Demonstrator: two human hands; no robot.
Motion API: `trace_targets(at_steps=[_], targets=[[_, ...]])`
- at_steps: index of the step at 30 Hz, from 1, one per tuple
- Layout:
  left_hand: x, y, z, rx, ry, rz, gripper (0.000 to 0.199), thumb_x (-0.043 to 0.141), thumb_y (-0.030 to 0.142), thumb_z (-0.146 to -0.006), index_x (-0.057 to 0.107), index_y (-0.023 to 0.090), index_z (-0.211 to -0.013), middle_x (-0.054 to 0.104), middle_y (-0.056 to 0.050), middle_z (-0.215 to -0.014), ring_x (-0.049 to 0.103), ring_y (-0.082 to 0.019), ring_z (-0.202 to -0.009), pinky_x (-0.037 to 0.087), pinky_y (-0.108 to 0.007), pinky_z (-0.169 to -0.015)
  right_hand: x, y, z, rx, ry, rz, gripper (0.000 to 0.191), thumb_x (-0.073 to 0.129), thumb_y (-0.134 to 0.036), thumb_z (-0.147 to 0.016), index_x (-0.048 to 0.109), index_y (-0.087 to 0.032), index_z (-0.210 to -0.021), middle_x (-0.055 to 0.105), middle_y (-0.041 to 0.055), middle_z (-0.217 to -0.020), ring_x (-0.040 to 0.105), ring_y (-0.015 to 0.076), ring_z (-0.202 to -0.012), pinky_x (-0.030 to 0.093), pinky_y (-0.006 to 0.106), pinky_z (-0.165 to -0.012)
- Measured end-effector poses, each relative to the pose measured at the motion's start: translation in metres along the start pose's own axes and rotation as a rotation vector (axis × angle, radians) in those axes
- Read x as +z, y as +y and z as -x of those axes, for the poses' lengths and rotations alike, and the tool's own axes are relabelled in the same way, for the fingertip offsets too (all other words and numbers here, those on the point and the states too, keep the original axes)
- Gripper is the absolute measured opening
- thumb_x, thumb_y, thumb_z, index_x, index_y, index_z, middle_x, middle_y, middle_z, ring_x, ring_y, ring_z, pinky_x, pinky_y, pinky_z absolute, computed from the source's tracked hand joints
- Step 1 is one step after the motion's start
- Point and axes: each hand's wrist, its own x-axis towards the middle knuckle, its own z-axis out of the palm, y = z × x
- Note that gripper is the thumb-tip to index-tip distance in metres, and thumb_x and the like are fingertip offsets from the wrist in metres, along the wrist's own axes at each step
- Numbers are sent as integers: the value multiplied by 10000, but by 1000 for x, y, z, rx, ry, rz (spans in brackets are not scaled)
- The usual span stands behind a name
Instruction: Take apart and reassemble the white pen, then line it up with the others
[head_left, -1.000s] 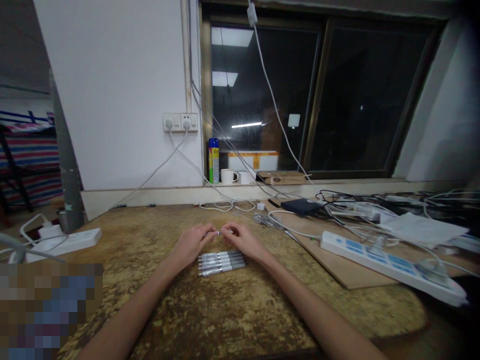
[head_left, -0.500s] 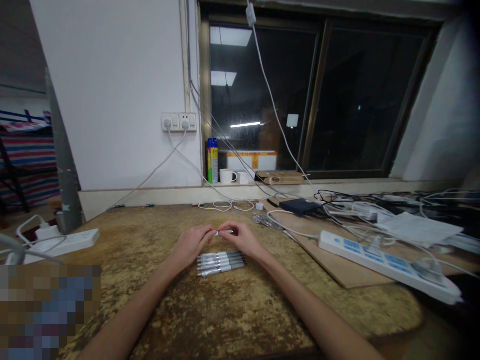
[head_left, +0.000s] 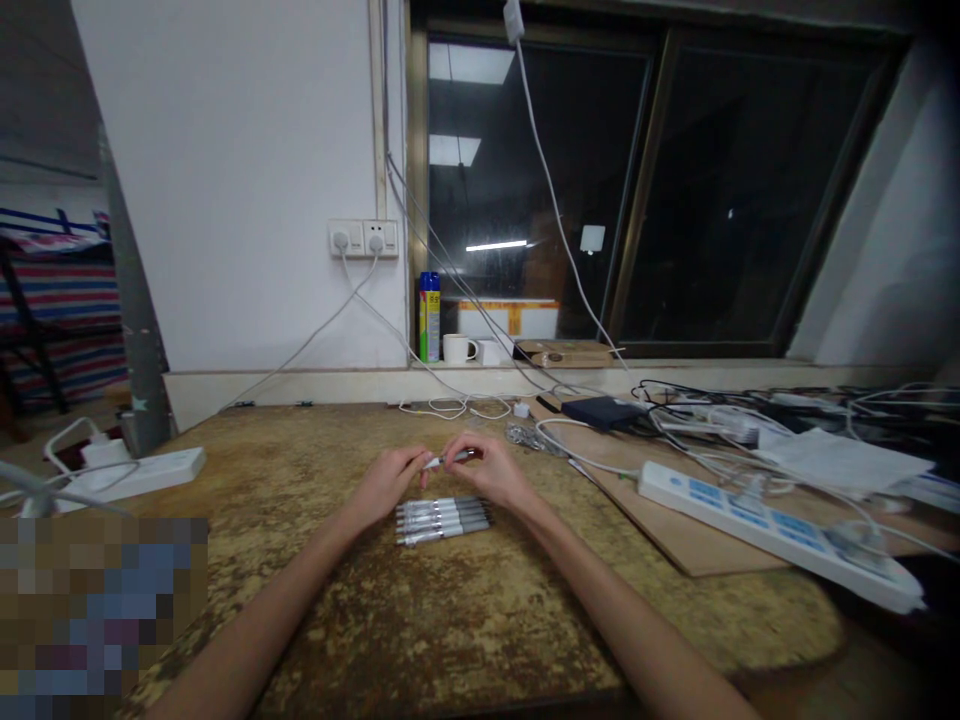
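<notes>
Both hands (head_left: 442,475) pinch a pen (head_left: 448,460) above the pen row (head_left: 442,519).

My worn, mottled tabletop (head_left: 465,620) meets a white wall (head_left: 240,180); beside it, a dark window (head_left: 675,190) reflects ceiling lights.

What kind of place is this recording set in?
Likely an improvised indoor workbench: a worn table beside a dark window, strewn with power strips and cables, pens lined up.
</notes>
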Motion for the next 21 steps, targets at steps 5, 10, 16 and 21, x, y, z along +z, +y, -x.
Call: trace_targets(at_steps=[5,10,16,21], targets=[[2,-3,0,-8,1,44,509,356,458,-1038,611,179,-697,641,-2,-692,603,-174,-720,399,-256,-749,-3,2,1,12,12,-11,108,707,-191,-801,763,-209,-711,747,63,-937,688,188,-865,526,314,-795],[0,-5,0,-43,26,68,489,365,470,-1031,666,175,-783,667,-12,-717,613,-190,-739,428,-269,-754,-8,4,0,81,46,-88,57,743,-241,-768,770,-199,-740,754,76,-942,694,206,-886,537,333,-832],[-5,0,0,33,78,155,366,453,420,-1007,671,223,-1226,729,-65,-1113,642,-237,-1028,460,-344,-944,-10,3,-1,278,117,-157,262,704,-374,-808,743,-183,-982,751,62,-927,673,196,-821,526,324,-786],[-5,-5,-1,46,128,125,294,521,370,-971,702,214,-1143,713,-74,-1177,630,-242,-1087,456,-372,-995,-16,2,-2,315,167,-95,317,649,-436,-843,735,-176,-1001,715,49,-814,631,190,-772,498,313,-753]])
